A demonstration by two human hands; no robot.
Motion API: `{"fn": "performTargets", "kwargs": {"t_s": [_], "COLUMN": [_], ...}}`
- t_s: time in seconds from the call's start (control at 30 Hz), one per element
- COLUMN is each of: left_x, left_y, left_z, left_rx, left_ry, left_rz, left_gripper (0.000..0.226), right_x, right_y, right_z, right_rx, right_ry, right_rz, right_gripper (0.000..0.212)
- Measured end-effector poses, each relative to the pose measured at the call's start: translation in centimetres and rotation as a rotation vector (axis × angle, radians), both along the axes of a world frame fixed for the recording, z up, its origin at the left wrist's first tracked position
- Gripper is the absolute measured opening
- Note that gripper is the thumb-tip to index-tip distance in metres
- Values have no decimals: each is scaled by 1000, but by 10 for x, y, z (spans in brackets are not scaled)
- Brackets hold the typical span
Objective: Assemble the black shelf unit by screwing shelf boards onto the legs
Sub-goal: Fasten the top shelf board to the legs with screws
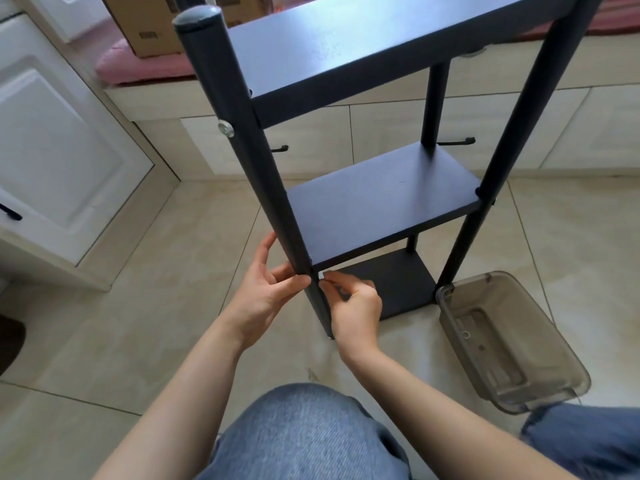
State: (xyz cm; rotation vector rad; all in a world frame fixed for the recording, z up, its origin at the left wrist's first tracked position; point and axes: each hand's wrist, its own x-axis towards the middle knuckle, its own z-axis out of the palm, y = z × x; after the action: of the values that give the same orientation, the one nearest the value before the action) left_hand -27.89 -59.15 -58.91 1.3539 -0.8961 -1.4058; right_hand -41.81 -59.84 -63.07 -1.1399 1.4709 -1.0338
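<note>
Tiled floor (145, 306) carries the shelf unit (381, 199); left hand (266, 296) pinches its near leg (263, 188), right hand (353, 306) curled around a small tool (mostly hidden).

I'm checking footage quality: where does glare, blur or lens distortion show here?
Head view: pale glare washes over the top shelf board; wide-angle bending curves the near leg; the right hand looks slightly soft at its fingers.

A single wide-angle head view looks forward and steeply down from close above the black shelf unit (363, 202), over the person's knees onto the tiled floor (156, 323).
</note>
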Motion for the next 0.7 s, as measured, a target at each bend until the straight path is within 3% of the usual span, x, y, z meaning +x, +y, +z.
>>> {"fn": "performTargets", "kwargs": {"t_s": [0.2, 0.3, 0.5, 0.7], "left_x": [3, 3, -5, -22], "left_y": [-1, 1, 11, 21], "left_z": [0, 3, 10, 0], "left_rx": [10, -4, -164, -342], "left_ry": [-19, -143, -517, -617], "left_rz": [29, 37, 181, 298], "left_gripper": [103, 99, 60, 43], "right_x": [3, -4, -14, -14], "right_y": [-4, -4, 4, 4], "right_z": [-4, -9, -10, -8], "right_rx": [-5, -52, -152, -192], "right_ry": [10, 34, 90, 166], "right_rz": [34, 34, 37, 39], "right_gripper": [12, 13, 14, 12]}}
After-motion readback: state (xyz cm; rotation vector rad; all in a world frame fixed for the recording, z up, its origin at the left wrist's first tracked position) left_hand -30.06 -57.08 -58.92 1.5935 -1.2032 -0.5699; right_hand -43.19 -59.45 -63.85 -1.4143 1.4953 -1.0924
